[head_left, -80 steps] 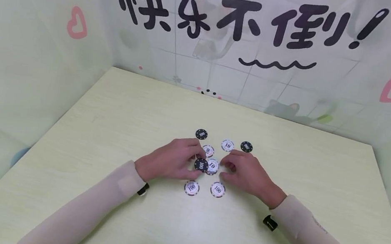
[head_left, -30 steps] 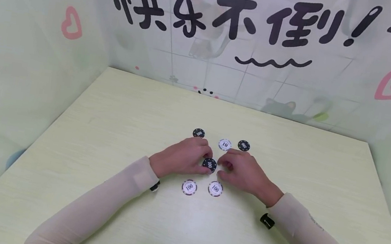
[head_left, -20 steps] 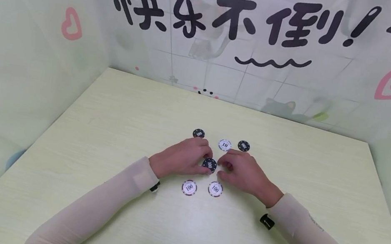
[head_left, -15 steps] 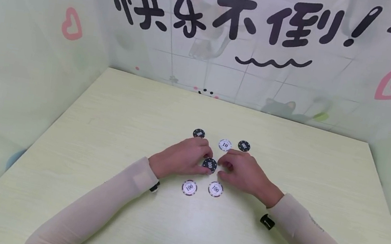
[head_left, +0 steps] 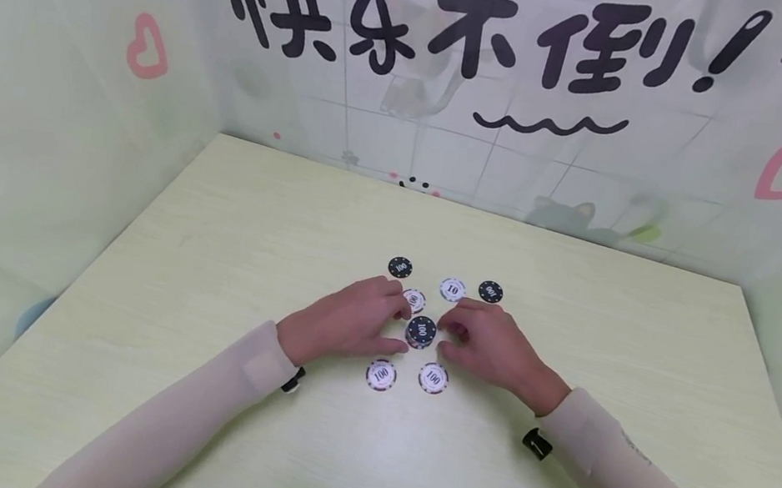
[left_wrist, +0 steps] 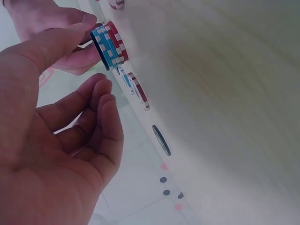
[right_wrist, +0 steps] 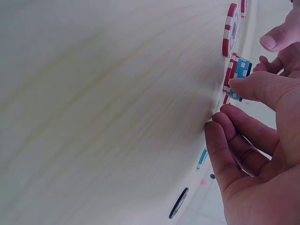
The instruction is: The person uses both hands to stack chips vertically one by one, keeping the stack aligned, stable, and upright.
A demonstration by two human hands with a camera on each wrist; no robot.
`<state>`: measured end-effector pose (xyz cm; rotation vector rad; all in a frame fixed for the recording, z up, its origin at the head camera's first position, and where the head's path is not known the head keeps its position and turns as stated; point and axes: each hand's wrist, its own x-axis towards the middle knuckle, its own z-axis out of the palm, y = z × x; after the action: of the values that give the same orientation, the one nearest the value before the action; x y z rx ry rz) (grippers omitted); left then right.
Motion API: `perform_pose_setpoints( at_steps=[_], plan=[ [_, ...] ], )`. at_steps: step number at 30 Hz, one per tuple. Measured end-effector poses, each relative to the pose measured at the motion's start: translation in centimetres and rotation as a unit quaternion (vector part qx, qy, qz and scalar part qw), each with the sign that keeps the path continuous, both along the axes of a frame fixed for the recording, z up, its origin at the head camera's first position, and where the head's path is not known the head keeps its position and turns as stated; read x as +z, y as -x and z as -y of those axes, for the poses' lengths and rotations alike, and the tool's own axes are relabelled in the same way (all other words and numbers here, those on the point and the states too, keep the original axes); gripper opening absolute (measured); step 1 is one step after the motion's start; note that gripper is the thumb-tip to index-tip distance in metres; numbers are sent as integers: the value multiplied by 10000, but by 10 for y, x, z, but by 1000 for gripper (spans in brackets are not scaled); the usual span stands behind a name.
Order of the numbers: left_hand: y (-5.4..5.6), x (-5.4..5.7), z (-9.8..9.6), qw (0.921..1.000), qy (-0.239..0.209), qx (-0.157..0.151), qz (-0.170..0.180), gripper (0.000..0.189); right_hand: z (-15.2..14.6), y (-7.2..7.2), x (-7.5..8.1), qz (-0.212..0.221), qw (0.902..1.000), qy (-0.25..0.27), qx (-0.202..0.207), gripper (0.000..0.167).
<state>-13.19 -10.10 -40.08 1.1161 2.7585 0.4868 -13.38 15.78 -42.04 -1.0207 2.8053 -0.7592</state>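
A short stack of poker chips [head_left: 421, 331] stands on the table between the two hands. A black "100" chip lies on top; blue-and-white and red-and-white edges show beneath it in the left wrist view. My left hand [head_left: 348, 318] is at the stack's left, thumb and fingers parted and holding nothing. On the other side, my right hand [head_left: 493, 348] has loosely bent fingers with nothing between them. Its thumb [right_wrist: 258, 86] overlaps the stack in the right wrist view, while the head view shows a small gap. A white "100" chip [head_left: 415, 301] lies partly behind the left fingers.
Behind the hands lie a black chip [head_left: 400, 267], a white "10" chip [head_left: 452, 289] and another black chip [head_left: 491, 292]. Nearer the person are two white "100" chips [head_left: 381, 375]. The pale table [head_left: 358, 467] meets printed wall sheets at its back and sides.
The left hand carried the black chip rightward onto the stack, let go of it, and has drawn back to the left. The right hand has stayed nearly still.
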Motion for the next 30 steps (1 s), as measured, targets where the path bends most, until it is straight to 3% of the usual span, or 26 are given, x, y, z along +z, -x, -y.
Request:
perform_pose_setpoints(
  at_steps=[13, 22, 30],
  plan=[
    [-25, 3, 5, 9971, 477, -62, 591, 43, 0, 2, -2, 58, 9999, -79, -41, 21],
    [-33, 0, 9, 9968, 603, -302, 432, 35, 3, 4, -1, 53, 10000, 10, 33, 22],
    [-34, -1, 10, 9967, 553, -275, 527, 26, 6, 5, 1, -17, 10000, 67, 69, 23]
  ],
)
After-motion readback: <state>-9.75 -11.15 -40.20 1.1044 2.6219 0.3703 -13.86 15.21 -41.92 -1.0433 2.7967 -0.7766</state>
